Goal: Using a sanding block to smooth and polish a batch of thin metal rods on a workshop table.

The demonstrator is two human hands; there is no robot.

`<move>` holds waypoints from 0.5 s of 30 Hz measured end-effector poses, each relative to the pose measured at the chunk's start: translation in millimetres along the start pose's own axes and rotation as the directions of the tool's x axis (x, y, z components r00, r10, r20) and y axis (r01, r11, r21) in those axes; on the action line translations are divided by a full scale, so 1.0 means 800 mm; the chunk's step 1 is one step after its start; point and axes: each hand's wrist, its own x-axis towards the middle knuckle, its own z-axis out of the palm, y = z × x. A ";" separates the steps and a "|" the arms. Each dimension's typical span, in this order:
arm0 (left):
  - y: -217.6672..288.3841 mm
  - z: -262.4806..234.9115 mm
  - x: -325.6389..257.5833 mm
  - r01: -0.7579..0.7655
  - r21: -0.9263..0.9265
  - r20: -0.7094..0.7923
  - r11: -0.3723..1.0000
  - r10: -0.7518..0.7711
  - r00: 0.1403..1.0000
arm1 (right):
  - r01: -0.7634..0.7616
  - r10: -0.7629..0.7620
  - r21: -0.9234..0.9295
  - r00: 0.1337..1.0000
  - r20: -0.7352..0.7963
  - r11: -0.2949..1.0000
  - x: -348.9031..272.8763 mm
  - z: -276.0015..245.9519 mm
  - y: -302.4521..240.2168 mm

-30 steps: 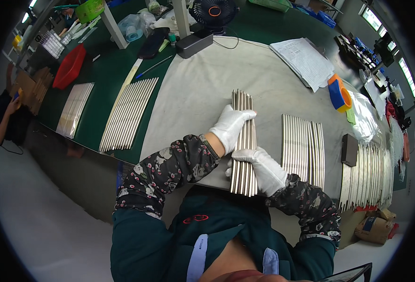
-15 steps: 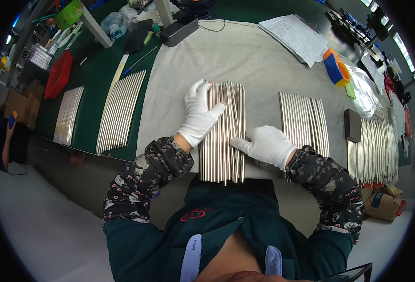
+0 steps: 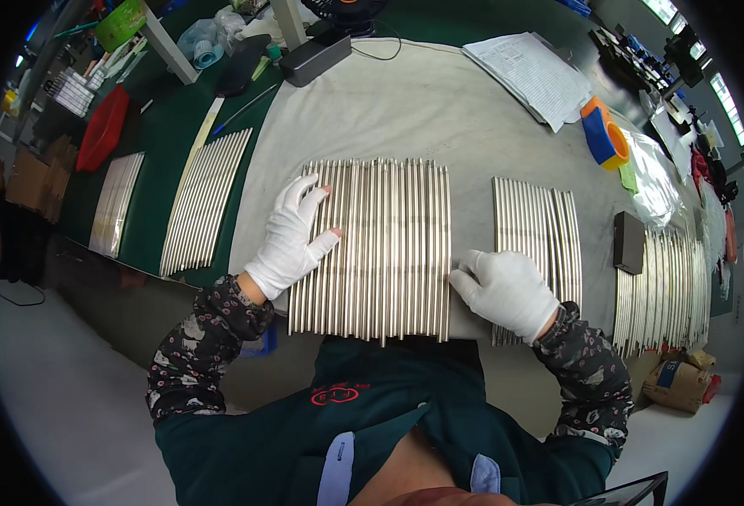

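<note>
A row of shiny metal rods lies side by side on the pale cloth in front of me, their near ends slightly uneven. My left hand, in a white glove with bare thumb and fingertip showing, rests along the row's left side. Its fingers are spread over the outermost rods. At the right side of the row, my right hand, also white-gloved, has its fingers curled in. Its thumb side touches or nearly touches the last rod, and nothing shows in its grasp. A second row of rods lies partly beneath the right hand.
More rods lie on the green table at left, beside a red tray. At far right, a dark block rests against another rod bundle. Papers and a blue-orange tape roll sit at the back right.
The rods have gone from a narrow, overlapping bunch to a wide, flat row. My left hand has moved left and nearer me; my right hand has shifted right and nearer, off the rods' top.
</note>
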 end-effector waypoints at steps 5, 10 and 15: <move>0.031 -0.037 0.027 -0.105 0.157 0.041 0.982 0.100 0.994 | -0.172 0.224 0.225 0.947 -0.231 0.959 -0.062 -0.038 0.040; 0.135 -0.018 0.114 -0.564 0.005 0.226 0.826 0.548 0.805 | -0.296 0.421 0.311 0.754 -0.504 0.903 -0.118 -0.028 0.129; 0.201 0.070 0.154 -0.803 -0.257 0.432 0.538 0.807 0.403 | -0.494 0.449 -0.002 0.793 -0.412 0.869 -0.118 -0.013 0.154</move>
